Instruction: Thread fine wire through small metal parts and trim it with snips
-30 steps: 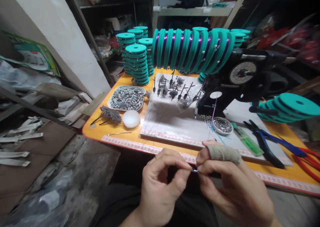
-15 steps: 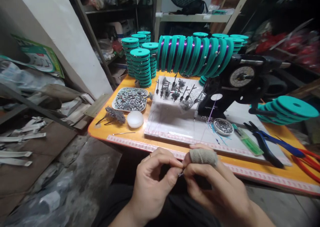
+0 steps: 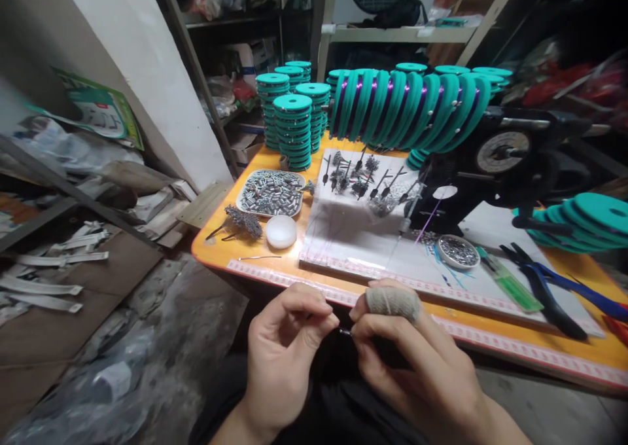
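Both of my hands are raised in front of the table's near edge. My right hand [image 3: 417,353], with a grey wrap [image 3: 392,303] on one finger, pinches a small shiny dark metal piece [image 3: 345,332] that juts out toward the left. My left hand [image 3: 287,353] is closed in a pinch, thumb against fingertips, just left of that piece. Whatever lies between the left fingertips is too small to make out. A narrow gap separates the two hands.
Beyond my hands stand a board [image 3: 353,249], a black machine [image 3: 456,170] carrying teal spools [image 3: 407,108], and a tray [image 3: 240,206] of small metal cylinders. A white dome [image 3: 280,232], dish of metal bits [image 3: 458,266], green-handled cutter [image 3: 515,284] and pliers [image 3: 554,301] lie around.
My hands have drawn slightly apart, the left one moving left, so the metal piece shows more plainly between them. The whole view has shifted, with the table now further right.
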`<state>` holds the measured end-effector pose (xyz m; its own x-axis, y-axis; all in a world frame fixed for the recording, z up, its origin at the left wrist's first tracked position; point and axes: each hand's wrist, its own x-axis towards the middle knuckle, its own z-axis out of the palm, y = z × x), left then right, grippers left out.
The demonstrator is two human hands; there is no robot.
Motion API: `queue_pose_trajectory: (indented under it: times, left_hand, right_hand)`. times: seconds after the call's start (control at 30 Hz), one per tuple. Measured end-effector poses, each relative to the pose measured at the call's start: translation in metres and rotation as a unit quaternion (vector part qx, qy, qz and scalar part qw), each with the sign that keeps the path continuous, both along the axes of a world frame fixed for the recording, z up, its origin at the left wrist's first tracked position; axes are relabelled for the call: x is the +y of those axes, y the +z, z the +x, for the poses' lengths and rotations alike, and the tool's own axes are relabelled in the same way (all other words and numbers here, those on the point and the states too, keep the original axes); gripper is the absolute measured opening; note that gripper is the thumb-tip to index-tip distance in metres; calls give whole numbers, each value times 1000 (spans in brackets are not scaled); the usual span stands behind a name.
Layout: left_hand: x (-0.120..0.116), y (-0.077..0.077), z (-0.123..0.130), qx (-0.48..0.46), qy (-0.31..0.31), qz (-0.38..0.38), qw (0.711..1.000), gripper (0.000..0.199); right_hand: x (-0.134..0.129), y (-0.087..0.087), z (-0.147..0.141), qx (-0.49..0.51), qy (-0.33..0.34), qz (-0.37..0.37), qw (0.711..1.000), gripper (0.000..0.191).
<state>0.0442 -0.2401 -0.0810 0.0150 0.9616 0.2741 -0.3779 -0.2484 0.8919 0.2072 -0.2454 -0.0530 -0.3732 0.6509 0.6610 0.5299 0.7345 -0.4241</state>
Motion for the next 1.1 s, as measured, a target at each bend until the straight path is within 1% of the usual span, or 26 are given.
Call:
queue_pose_trajectory:
  times: [0.03, 0.07, 0.1, 0.13, 0.17, 0.2, 0.23, 0.27, 0.3, 0.37, 0.43, 0.47, 0.53, 0.6, 0.63, 0.67, 0.7, 0.77, 0.83, 0.93, 1.1]
  left_hand:
    - [2, -1, -3, 25, 14, 15, 999, 11]
    - [6, -3, -8, 73, 42, 39, 996, 13]
    - [10, -6, -13, 149, 85, 71, 983, 16]
    - [15, -11, -19, 240, 137, 108, 955, 20]
    - [21, -17, -26, 345, 197, 146, 906, 26]
    - [27, -24, -33, 451, 247, 176, 839, 32]
    - [32, -32, -41, 484, 259, 183, 816, 37]
    - [36, -39, -48, 502, 265, 191, 801, 40]
    - [39, -47, -54, 513, 266, 198, 791, 42]
    - [40, -58, -65, 513, 260, 220, 788, 42]
    - [36, -62, -71, 499, 254, 247, 791, 39]
    - [32, -61, -71, 486, 251, 260, 796, 37]
    - [21, -52, -62, 457, 242, 272, 811, 32]
    - [8, -39, -44, 428, 221, 254, 839, 27]
    - [2, -32, -32, 412, 199, 228, 860, 25]
    - [-4, -26, -20, 354, 151, 170, 907, 23]
    - [-8, -21, -8, 301, 113, 121, 939, 21]
    - [-15, -13, 12, 219, 56, 58, 972, 20]
    - [-17, -10, 24, 164, 25, 10, 986, 18]
    - [-17, -10, 31, 119, 4, -34, 992, 16]
    - [-16, -9, 33, 96, 2, -45, 994, 14]
  right_hand:
    - [1, -1, -1, 0, 4, 1, 1000, 18]
    - [2, -2, -2, -3, 7, 1, 1000, 19]
    - [3, -4, -2, -7, 7, 2, 1000, 19]
    - [4, -6, -2, -12, 6, 3, 1000, 20]
    - [5, -9, -1, -14, 4, 6, 1000, 20]
    - [5, -11, 0, -15, 0, 7, 1000, 20]
    - [5, -13, 1, -16, -4, 7, 1000, 20]
    - [5, -14, 2, -15, -9, 4, 1000, 20]
    - [5, -15, 3, -14, -14, 2, 1000, 20]
    - [4, -16, 4, -10, -26, -4, 1000, 20]
    - [4, -15, 5, 3, -35, -10, 999, 19]
    - [4, -15, 5, 12, -38, -15, 999, 19]
    - [3, -15, 4, 30, -43, -30, 998, 18]
    - [2, -17, 5, 49, -51, -41, 997, 18]
    - [1, -18, 5, 59, -59, -44, 996, 19]
    - [-1, -20, 5, 71, -69, -48, 994, 19]
    - [-3, -21, 6, 84, -79, -53, 992, 18]
    - [-6, -24, 8, 108, -100, -64, 987, 18]
    - [-9, -26, 10, 126, -111, -73, 983, 18]
    - [-10, -27, 13, 139, -106, -85, 981, 19]
    - [-8, -26, 15, 154, -98, -89, 979, 18]
